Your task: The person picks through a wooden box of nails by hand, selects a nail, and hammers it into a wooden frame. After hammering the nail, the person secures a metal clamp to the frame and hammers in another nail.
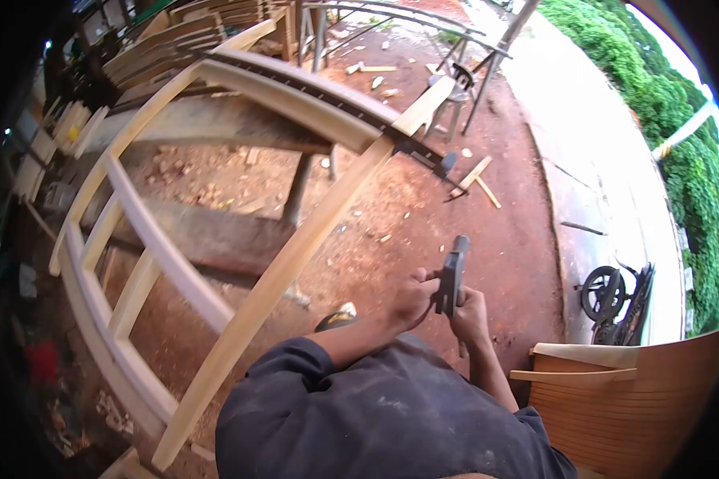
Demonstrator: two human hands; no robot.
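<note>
Both hands are together in front of the person's body, each closed on one grey tool (pixel 453 275). The left hand (pixel 411 299) grips it from the near side and the right hand (pixel 471 315) is wrapped round its lower part. The tool stands nearly upright, its top pointing away from the person over the red ground (pixel 487 239). The pale wooden frame (pixel 276 279) lies to the left of the hands, near but not touching. Its closest rail slants from low left up to far right, so the left hand is the nearer one. A curved wood panel (pixel 631 407) sits low on the right.
</note>
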